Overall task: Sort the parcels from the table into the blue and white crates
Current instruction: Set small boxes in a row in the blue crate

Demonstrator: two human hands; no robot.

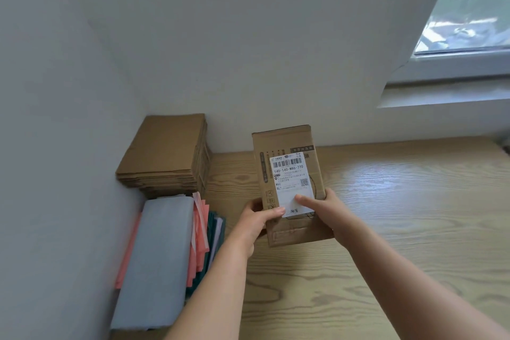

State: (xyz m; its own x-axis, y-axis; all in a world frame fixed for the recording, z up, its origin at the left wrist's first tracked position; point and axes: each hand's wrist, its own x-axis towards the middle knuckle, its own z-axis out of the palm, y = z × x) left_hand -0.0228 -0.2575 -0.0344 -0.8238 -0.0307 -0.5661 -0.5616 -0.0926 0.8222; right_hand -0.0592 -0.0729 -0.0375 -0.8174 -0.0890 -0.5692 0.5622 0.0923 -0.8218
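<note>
The wooden tabletop (386,215) stretches beyond the fingers. Both hands, left hand (259,219) and right hand (328,208), hold a cardboard parcel (289,188) upright, thumbs pinching its lower face. Its shipping label (292,182) reads "140-140-W86-770". This looks like label-checking; next comes choosing a crate, neither visible.

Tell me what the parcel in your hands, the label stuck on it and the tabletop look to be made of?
Parcel: brown corrugated cardboard, matte, with printed marks and folded edges.
Label: white paper, slightly glossy, printed with a barcode.
Tabletop: pale wood grain with a sheen from the window light; solid wood or laminate, I cannot tell.
</note>
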